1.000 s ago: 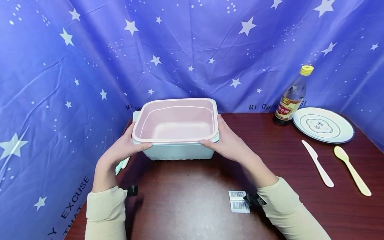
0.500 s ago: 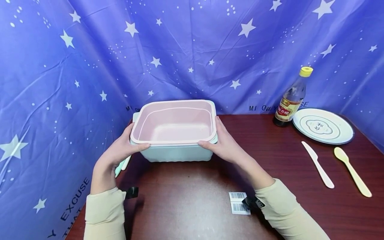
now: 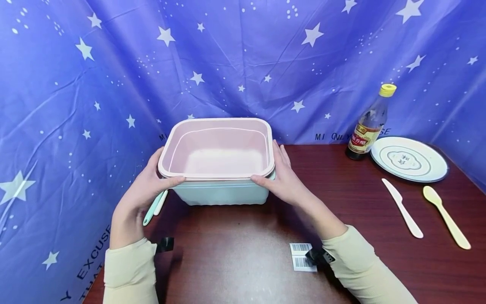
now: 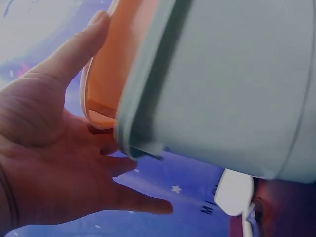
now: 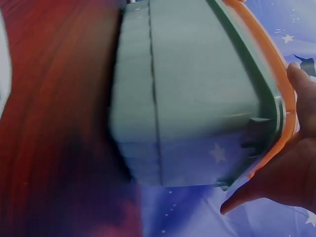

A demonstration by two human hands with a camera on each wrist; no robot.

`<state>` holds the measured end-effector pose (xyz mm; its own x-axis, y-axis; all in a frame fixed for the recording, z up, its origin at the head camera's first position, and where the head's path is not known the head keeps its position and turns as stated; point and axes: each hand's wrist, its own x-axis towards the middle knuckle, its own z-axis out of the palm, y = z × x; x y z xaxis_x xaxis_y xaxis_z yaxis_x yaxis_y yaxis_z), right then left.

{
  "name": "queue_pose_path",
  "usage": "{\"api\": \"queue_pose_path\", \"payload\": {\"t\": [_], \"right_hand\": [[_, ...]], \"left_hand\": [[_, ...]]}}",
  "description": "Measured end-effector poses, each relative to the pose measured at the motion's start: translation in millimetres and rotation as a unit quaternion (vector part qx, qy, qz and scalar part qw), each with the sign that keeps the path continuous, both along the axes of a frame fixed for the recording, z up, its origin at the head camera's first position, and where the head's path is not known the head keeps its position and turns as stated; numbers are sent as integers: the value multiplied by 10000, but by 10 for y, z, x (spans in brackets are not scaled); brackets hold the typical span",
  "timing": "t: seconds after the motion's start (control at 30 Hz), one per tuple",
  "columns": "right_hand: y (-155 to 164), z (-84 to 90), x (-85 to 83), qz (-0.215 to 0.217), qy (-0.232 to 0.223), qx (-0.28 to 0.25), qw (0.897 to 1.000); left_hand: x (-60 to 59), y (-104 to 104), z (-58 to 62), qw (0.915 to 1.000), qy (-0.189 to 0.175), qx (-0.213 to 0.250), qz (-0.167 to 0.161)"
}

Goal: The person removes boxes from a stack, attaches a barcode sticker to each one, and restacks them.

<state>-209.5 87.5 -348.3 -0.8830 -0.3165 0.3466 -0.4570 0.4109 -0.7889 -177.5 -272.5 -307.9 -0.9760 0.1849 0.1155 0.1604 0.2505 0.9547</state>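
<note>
A pink tray [image 3: 218, 147] sits nested in a pale green box [image 3: 222, 195] at the back left of the dark wooden table [image 3: 243, 245]. My left hand [image 3: 161, 177] grips the tray's left rim, thumb on top at the front corner. On the opposite rim, my right hand [image 3: 280, 174] holds the tray the same way. The tray stands a little raised above the box's rim. In the left wrist view my left hand [image 4: 54, 148] cups the pink rim [image 4: 106, 64] beside the green box [image 4: 232, 84]. The right wrist view shows the green box [image 5: 187, 94], the pink rim [image 5: 276, 64] and my right hand [image 5: 291, 173].
A green and a white utensil [image 3: 152, 210] lie under my left hand. At the back right stand a yellow-capped bottle [image 3: 370, 124] and a white plate [image 3: 409, 158]; a white knife [image 3: 402, 207] and yellow spoon [image 3: 446, 216] lie in front. Barcode labels [image 3: 301, 256] lie near my right sleeve. Blue starred cloth surrounds the table.
The pink tray has risen slightly out of the green box and shifted left, with both hands still on its rim. The green box has stayed on the table.
</note>
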Motion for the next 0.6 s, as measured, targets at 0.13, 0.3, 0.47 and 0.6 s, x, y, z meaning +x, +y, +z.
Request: {"api": "queue_pose_path", "payload": {"t": [0.13, 0.3, 0.47, 0.6], "right_hand": [[3, 92, -7, 471, 250, -745, 9958], [45, 220, 10, 925, 352, -1484, 9840], [160, 394, 120, 760, 438, -1520, 9845], [291, 518, 229, 602, 590, -1495, 9852]], "left_hand": [[56, 46, 110, 9989, 385, 258, -3], [138, 124, 240, 9962, 679, 549, -45], [224, 232, 371, 9873, 1312, 888, -113], [287, 374, 469, 9797, 1539, 1262, -222]]}}
